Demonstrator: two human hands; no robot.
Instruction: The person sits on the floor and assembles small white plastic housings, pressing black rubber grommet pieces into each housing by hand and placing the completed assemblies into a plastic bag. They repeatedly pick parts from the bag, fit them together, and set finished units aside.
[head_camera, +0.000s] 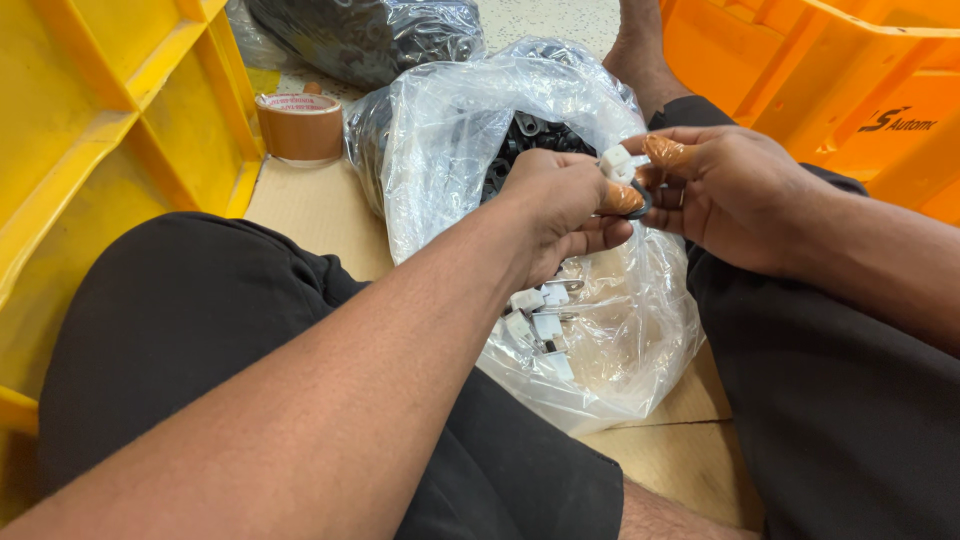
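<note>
Clip (616, 160), small, white, hard plastic, pinched at the fingertips of both hands above the open bag mouth. Left hand (560, 205) curled tight, thumb capped in an orange-brown rubber cot pressing a dark ring (640, 200) against the clip's underside. Right hand (735, 195) closes on the same pair from the other side, its forefinger also capped in a tan cot. Both grips narrow, pads bearing on the parts; whether ring and clip are fully seated together cannot be told, fingers cover the joint.

Progress, as judged: one piece in hand, mid-fitting. Clear bag (610, 340) in the lap holds a small heap of white pieces (535, 325), some with thin metal pins showing; whether these are finished or raw stock is not plain. Behind them, in the same or a second clear bag, a large mass of black rings (525, 140), dull, rubbery-looking, moulded. That heap looks deep, so much seems left.

Bag film thin, glossy, heavily creased, catching light. Another bag (370, 35) of dark parts lies further back, film tight and shiny.

Person sits on flat brown cardboard (310, 205), matte, legs in black cloth. Roll of brown tape (300, 125) stands on the cardboard near the left. Yellow crate (110, 130) at left, ribbed rigid plastic; orange crate (820, 70) at right, same build, smooth moulded walls.
</note>
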